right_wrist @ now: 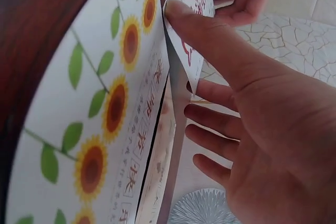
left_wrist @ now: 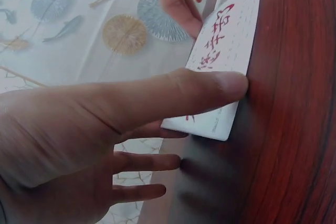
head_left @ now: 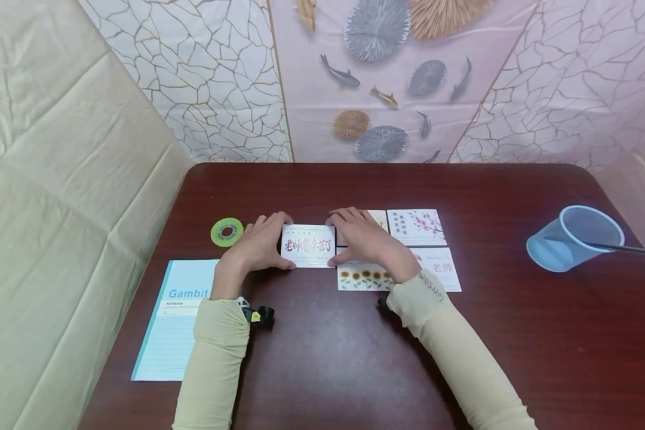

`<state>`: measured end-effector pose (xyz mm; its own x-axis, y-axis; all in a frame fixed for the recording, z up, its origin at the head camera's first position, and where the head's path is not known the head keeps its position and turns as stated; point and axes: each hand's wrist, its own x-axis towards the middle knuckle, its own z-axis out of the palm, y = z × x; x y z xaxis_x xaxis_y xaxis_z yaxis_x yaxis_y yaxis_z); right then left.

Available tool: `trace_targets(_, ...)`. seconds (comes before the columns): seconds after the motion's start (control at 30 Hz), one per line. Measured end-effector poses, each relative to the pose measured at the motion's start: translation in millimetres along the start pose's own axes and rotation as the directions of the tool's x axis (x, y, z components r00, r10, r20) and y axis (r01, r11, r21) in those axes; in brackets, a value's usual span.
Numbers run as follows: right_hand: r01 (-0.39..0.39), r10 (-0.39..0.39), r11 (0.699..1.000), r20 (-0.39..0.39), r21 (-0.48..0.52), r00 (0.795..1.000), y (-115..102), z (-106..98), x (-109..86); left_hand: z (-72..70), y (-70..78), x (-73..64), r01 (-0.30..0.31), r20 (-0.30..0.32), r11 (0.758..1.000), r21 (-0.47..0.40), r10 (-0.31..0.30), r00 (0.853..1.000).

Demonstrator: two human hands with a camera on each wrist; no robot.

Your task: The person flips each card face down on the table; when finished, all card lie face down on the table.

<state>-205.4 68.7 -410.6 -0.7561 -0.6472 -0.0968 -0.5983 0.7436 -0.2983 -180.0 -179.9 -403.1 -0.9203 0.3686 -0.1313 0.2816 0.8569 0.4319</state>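
Your left hand point(head_left: 258, 243) and right hand point(head_left: 361, 237) pinch the red-lettered greeting card point(head_left: 308, 246) between them; a sunflower card point(head_left: 361, 278) lies beneath the right.

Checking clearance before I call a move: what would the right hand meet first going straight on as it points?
The right hand would meet the white card with red lettering, which its thumb touches. Beyond that, the left hand looks next, though depth is unclear.
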Motion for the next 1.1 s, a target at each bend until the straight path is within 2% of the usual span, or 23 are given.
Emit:
trace_targets(0.07, 0.000, 0.000, 1.000, -0.015, -0.016, 1.000, -1.3, 1.0, -2.0, 1.0, 3.7, -0.4, -0.007, 0.007, 1.000, 0.001, 0.007, 1.000)
trace_targets(0.27, -0.017, 0.015, 0.999, -0.058, -0.033, 0.998, -3.9, 6.3, -10.5, 5.6, 9.2, 1.8, -0.019, -0.005, 0.996, 0.085, 0.020, 1.000)
trace_targets(0.5, 0.022, -0.024, 1.000, -0.085, -0.016, 0.996, -4.6, 3.1, -13.2, -2.5, 5.8, -1.3, -0.031, -0.005, 0.998, 0.049, 0.031, 1.000)
trace_targets(0.63, 0.063, -0.060, 0.998, -0.120, 0.024, 0.991, -6.1, 2.4, -12.4, -4.1, 9.4, -0.1, -0.075, -0.040, 0.995, 0.063, 0.077, 0.996)
trace_targets(0.8, 0.090, -0.078, 0.993, -0.146, 0.082, 0.986, -8.3, 1.6, -11.4, 0.0, 20.7, 4.4, -0.171, -0.065, 0.983, 0.074, 0.176, 0.982)
trace_targets(1.0, 0.078, -0.051, 0.989, -0.199, 0.130, 0.979, -9.7, -0.6, -13.1, 0.9, 26.8, 3.5, -0.156, -0.092, 0.985, 0.078, 0.163, 0.982)
trace_targets(1.1, 0.105, -0.080, 0.988, -0.210, 0.111, 0.974, -11.0, -1.4, -12.6, 1.1, 32.5, 4.0, -0.192, -0.088, 0.976, 0.098, 0.201, 0.976)
